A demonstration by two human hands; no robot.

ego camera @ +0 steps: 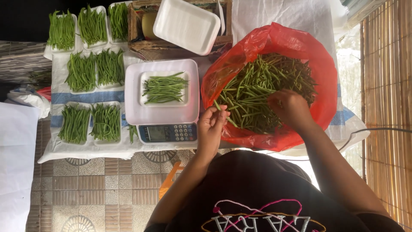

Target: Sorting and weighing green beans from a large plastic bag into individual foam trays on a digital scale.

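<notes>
A red plastic bag (326, 73) lies open on the table, filled with loose green beans (257, 90). My right hand (291, 107) reaches into the pile, fingers curled among the beans. At the bag's left rim my left hand (211, 126) pinches a few green beans between its fingertips. Left of it stands a white digital scale (165, 116) with a white foam tray (182, 102) on its platform, holding a small bundle of beans (164, 89).
Several filled foam trays of beans (92, 68) lie in rows on the white cloth at the left. An empty foam tray (186, 25) rests on a wooden crate (137, 41) behind the scale. A bamboo blind (388, 107) hangs on the right. Patterned floor tiles (98, 189) show below.
</notes>
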